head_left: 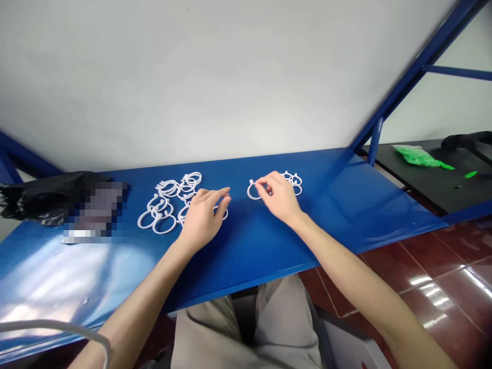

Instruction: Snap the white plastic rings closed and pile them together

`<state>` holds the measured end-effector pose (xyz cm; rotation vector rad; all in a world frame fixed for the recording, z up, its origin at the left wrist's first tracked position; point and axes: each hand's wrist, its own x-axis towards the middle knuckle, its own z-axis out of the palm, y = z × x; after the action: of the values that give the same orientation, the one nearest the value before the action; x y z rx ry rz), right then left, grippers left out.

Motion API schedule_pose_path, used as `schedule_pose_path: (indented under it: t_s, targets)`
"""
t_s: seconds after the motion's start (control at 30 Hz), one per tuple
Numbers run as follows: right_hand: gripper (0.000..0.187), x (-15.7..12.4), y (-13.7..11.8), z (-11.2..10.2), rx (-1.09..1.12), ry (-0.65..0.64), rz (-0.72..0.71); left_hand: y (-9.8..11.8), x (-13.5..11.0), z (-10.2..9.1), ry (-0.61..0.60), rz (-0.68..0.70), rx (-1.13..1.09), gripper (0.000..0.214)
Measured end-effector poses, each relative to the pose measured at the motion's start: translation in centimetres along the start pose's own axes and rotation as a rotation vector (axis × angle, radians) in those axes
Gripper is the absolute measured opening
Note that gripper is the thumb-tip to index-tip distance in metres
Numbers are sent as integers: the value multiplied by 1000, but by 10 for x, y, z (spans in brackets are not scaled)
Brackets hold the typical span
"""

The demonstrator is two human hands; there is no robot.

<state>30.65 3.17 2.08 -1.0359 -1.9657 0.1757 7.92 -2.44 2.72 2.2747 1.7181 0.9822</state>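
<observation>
On the blue metal table [346,205], the right hand [279,197] pinched one white plastic ring [252,191] beside roughly three more [294,180]; the left hand [202,215] rested unclenched on perhaps a dozen rings [165,202].

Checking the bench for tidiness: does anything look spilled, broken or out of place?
Nothing stands out. White plastic rings lie in a loose heap on the blue metal table by the left hand; the right hand touches one ring beside a smaller cluster.

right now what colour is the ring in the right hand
White. The ring pinched by the right hand shows best in the head view, against the blue table.
</observation>
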Motion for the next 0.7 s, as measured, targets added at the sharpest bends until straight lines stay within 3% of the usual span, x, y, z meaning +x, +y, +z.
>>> schedule_pose_path:
  t_s: [0.13, 0.27, 0.53, 0.7]
  targets:
    - [13, 9, 37, -15, -222, 15, 200, -15, -1, 0, -17, 7, 238, 40]
    - [13, 10, 53, -16, -332, -35, 316, -22, -3, 2, -91, -23, 298, 38]
    - [19, 12, 52, -12, -387, -18, 357, -23, -3, 2, -103, -11, 307, 25]
    - [19, 7, 35, -16, -293, 37, 215, -14, -2, 1, -78, -33, 285, 19]
